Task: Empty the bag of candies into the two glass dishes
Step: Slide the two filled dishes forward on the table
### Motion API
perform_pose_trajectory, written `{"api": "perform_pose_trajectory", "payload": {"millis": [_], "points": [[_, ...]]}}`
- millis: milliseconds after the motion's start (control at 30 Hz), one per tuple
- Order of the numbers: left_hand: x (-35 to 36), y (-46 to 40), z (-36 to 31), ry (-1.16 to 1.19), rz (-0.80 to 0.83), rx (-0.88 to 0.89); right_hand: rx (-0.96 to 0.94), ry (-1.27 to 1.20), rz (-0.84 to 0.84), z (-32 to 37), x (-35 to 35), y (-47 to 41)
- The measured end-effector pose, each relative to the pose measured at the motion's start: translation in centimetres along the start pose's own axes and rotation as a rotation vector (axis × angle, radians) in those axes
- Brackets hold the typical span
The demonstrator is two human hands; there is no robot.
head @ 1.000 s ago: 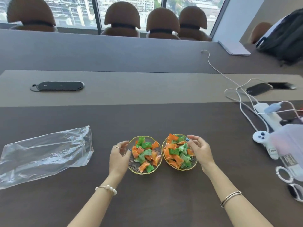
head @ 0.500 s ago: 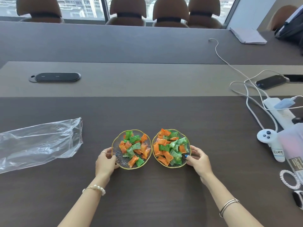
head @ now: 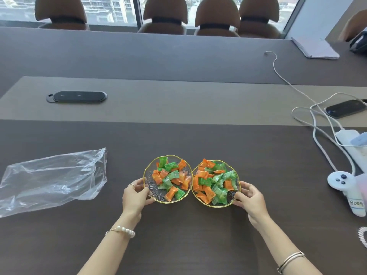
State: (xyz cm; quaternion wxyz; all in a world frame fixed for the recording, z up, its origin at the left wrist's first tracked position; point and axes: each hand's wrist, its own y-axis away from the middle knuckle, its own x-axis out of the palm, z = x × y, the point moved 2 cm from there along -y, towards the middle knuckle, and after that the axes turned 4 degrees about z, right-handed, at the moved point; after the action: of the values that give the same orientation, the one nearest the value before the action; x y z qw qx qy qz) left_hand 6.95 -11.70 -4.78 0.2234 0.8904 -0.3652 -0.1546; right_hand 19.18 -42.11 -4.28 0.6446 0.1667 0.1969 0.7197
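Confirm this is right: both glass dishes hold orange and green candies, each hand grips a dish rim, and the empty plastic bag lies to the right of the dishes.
One error: the head view shows the empty plastic bag lying left of the dishes, not right. The rest stands.

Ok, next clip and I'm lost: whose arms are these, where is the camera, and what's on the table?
There is no machine: a person wears a camera on the head, looking down at their own arms. The left hand grips the rim of the left glass dish, the right hand that of the right glass dish. Both dishes hold orange and green candies and sit touching. The clear bag lies flat and looks empty at left. A phone, cables and a white controller lie at right.
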Motion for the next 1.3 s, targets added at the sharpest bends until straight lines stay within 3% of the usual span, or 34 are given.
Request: {"api": "perform_pose_trajectory", "payload": {"millis": [233,567,867,1300], "points": [[1.6,-4.7,-8.6,0.177,0.008,0.071,-0.071,-0.116,0.004,7.5,4.7,-4.3],[3.2,-20.2,-18.3,0.225,-0.011,0.134,-0.116,-0.179,-0.054,16.2,12.7,-18.4],[7.0,-32.0,-17.6,0.2,-0.016,0.092,-0.051,-0.164,-0.099,16.8,18.1,-29.0],[7.7,-34.3,-17.2,0.136,-0.059,0.093,-0.083,-0.071,-0.122,16.1,18.6,-32.2]]}}
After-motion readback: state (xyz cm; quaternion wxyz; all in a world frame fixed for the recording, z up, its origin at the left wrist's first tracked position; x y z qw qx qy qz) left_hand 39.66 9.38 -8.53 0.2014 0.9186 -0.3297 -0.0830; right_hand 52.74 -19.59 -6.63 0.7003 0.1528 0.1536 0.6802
